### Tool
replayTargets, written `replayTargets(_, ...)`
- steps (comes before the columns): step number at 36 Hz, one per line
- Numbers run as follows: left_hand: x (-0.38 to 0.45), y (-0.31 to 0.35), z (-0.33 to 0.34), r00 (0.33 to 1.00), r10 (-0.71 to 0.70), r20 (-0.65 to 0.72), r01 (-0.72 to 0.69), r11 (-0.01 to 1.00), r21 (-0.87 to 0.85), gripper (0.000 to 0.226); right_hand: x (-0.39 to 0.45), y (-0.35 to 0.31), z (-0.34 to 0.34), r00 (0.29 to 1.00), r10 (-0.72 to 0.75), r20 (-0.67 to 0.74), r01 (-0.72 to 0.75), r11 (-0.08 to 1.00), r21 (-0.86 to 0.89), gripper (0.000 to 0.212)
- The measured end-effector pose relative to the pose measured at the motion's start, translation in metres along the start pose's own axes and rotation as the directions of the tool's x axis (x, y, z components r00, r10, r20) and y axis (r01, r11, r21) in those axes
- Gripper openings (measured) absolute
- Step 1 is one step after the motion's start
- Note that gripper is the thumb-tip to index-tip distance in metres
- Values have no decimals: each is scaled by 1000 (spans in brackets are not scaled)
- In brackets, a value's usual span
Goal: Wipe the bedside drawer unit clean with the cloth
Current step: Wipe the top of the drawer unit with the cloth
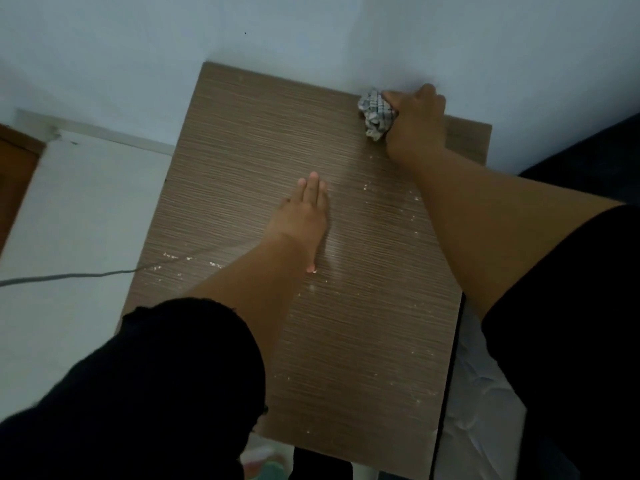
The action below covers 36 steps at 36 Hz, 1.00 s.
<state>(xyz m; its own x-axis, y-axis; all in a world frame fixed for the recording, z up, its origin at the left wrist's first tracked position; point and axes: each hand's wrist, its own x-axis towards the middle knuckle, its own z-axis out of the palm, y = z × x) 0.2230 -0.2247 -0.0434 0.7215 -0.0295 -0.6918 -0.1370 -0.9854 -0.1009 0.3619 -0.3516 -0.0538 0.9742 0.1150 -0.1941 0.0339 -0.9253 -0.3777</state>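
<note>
Head view: the right hand (414, 123) grips the bunched cloth (376, 114) at the far right corner of the drawer unit (346, 323) top, against the wall. The left hand (304, 216) lies flat mid-top, fingers (313, 188) straight and together. Wiping is underway. White specks (183, 259), probably crumbs or dust, remain; the next stroke should sweep toward them.

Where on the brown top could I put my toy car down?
The drawer unit top is bare at its far left, between the wall and the left hand, and along the near edge. The far right corner is crowded: the right hand grips the cloth. White crumbs dot the rest.
</note>
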Motion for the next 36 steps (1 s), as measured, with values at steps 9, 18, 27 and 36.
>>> replayTargets(9,-2,1,-2,1000,-17,17,17,1000,-13,131,-5,-2,8,997,-46,61,45,999,22,46)
replayTargets(18,-14,3,4,998,-39,-39,34,994,-106,120,-82,-7,25,984,-135,119,144,988,-63,36)
replayTargets(27,-41,6,23,983,-74,-166,8,931,-364,104,-175,-7,40,969,-137,208,157,984,-81,41)
replayTargets(36,-57,18,32,993,8,-114,-42,951,-305,115,-203,-3,34,960,-100,260,109,994,-19,34)
